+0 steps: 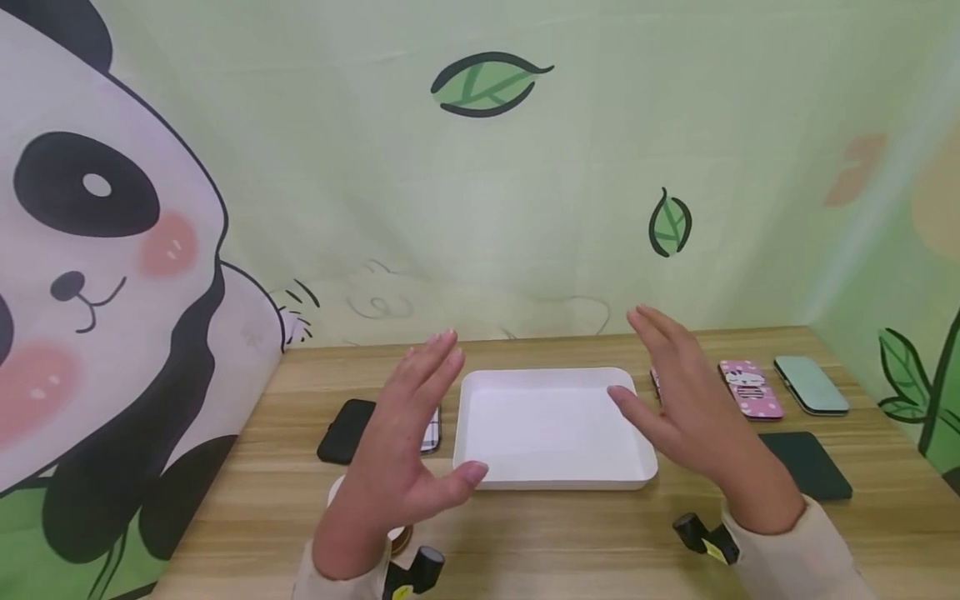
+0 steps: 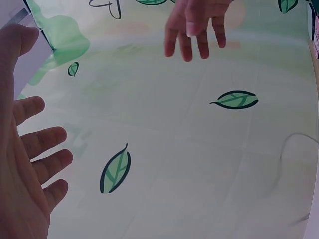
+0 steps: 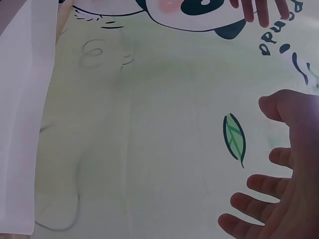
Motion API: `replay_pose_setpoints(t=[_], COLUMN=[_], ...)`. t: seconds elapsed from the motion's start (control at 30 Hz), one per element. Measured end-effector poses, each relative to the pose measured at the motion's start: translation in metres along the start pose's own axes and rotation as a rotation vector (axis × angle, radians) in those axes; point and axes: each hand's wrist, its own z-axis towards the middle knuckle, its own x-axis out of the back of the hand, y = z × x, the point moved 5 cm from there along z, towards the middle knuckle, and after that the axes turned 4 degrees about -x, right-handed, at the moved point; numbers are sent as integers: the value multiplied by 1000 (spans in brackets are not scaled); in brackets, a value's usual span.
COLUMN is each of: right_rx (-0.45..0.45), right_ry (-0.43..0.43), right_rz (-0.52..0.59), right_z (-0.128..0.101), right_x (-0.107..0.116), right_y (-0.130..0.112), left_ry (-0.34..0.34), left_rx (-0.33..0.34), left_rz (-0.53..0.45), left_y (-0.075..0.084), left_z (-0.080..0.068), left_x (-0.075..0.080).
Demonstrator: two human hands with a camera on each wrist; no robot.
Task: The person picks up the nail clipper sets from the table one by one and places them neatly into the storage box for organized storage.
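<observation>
Both hands are raised above the table with fingers extended and hold nothing. In the head view my left hand is over the left side of a white rectangular tray, palm turned inward. My right hand faces it from the tray's right side. The tray lies between them with nothing in it. Behind the left hand, a black phone-shaped item and a plaid-patterned one show partly. The left wrist view shows the left fingers spread apart; the right wrist view shows the right fingers likewise.
On the right lie a pink phone case with a white cartoon figure, a pale green phone-shaped item and a dark green flat item. A round white item is mostly hidden by the left wrist. A printed backdrop borders the table.
</observation>
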Motion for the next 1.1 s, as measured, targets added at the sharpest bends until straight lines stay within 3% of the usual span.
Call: replay_pose_setpoints(t=[0.3, 0.6, 0.83, 1.1], right_rx=[-107, -282, -344, -456], right_ry=[-92, -354, -449, -638], right_rz=[-103, -192, -198, -160], right_z=[2, -5, -8, -18], right_x=[-18, -44, -55, -79], right_y=[23, 49, 62, 80], left_ry=[9, 18, 4, 1], left_rx=[-9, -22, -3, -7], left_rz=[21, 10, 10, -1], left_y=[1, 2, 0, -1], left_z=[1, 1, -1, -1], left_x=[0, 1, 1, 0])
